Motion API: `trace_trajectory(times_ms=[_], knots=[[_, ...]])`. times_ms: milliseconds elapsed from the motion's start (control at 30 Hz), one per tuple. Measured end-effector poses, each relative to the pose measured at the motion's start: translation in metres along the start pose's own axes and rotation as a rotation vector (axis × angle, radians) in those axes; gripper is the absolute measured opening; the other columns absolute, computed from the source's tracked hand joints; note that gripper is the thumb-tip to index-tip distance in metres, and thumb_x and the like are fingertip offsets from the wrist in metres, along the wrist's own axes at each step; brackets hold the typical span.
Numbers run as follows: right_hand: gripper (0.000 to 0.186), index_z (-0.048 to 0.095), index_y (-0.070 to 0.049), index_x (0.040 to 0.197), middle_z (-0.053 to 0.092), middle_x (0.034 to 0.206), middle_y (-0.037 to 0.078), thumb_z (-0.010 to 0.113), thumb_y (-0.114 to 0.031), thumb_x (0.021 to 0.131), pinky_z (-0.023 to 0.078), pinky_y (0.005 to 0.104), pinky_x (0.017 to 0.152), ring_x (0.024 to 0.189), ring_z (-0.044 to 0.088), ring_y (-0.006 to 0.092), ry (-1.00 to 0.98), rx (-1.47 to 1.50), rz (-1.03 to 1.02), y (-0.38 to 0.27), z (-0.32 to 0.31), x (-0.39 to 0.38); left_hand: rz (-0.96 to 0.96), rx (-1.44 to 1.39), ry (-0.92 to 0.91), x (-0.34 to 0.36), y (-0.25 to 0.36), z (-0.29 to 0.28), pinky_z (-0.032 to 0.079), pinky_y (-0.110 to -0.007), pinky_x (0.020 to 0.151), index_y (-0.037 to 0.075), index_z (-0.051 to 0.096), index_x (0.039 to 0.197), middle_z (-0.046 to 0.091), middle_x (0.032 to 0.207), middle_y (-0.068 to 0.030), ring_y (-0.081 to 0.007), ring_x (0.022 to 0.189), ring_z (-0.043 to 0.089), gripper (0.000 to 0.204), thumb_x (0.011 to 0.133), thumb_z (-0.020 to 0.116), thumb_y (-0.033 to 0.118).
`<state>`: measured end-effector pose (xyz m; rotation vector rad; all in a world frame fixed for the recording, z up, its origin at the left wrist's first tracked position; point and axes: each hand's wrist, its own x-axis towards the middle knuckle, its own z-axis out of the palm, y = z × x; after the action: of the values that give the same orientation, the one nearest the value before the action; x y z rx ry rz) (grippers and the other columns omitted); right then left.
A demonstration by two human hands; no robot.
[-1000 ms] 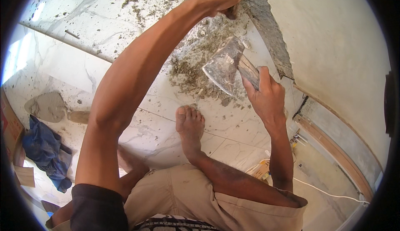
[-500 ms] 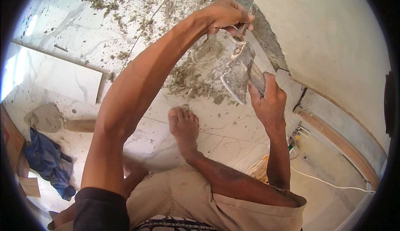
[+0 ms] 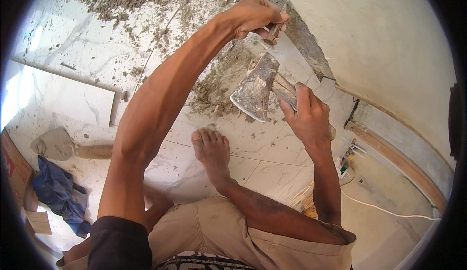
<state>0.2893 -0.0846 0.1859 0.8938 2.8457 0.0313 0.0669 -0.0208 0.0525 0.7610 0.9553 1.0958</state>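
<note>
My left hand [image 3: 256, 18] is closed round a short metal chisel [image 3: 274, 32], held slantwise beside the rough edge at the foot of the wall. In my right hand [image 3: 307, 116] is the wooden handle of a hatchet [image 3: 257, 86], its grey, mortar-caked head pointing left. The hatchet's poll lies a little below the chisel's struck end, with a gap between them. Under both tools are white marbled floor tiles [image 3: 265, 172] strewn with crumbled grey mortar [image 3: 214, 92]. The chisel's far tip is partly hidden by my fingers.
Left of my arm lie a loose tile [image 3: 80, 97], a trowel [image 3: 56, 144] and a blue cloth [image 3: 56, 187]. A cardboard box [image 3: 17, 170] stands at the left edge. At right are the wall [image 3: 379, 41], a wooden strip [image 3: 399, 160] and a white cable [image 3: 384, 212].
The hatchet head has swung down and left, away from the chisel's end, which it met or nearly met before. Both hands stay closed on their tools; the view has shifted slightly.
</note>
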Motion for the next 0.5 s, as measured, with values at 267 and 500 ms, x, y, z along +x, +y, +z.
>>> trace_trajectory(times_ms=[267,500], knots=[[0.037,0.053,0.0,0.102,0.049,0.065,0.006,0.072,-0.026,0.083,0.051,0.0322,0.044,0.052,0.058,0.0191,-0.027,-0.122,-0.195,-0.011,0.002,0.004,0.048,-0.027,0.001,0.0,0.004,0.001,0.055,-0.036,0.065,-0.002,0.07,0.104,0.068,0.089,-0.0082,-0.0159,0.085,0.062,0.029,0.095,0.064,0.025],[0.015,0.053,-0.004,0.09,0.046,0.065,0.004,0.062,-0.015,0.084,0.044,0.029,0.041,0.047,0.05,0.0163,0.109,-0.262,-0.54,0.013,0.015,0.006,0.055,-0.066,-0.028,0.001,0.007,-0.002,0.055,-0.034,0.063,-0.004,0.069,0.104,0.067,0.088,-0.0102,-0.0169,0.079,0.063,0.028,0.095,0.064,0.022]])
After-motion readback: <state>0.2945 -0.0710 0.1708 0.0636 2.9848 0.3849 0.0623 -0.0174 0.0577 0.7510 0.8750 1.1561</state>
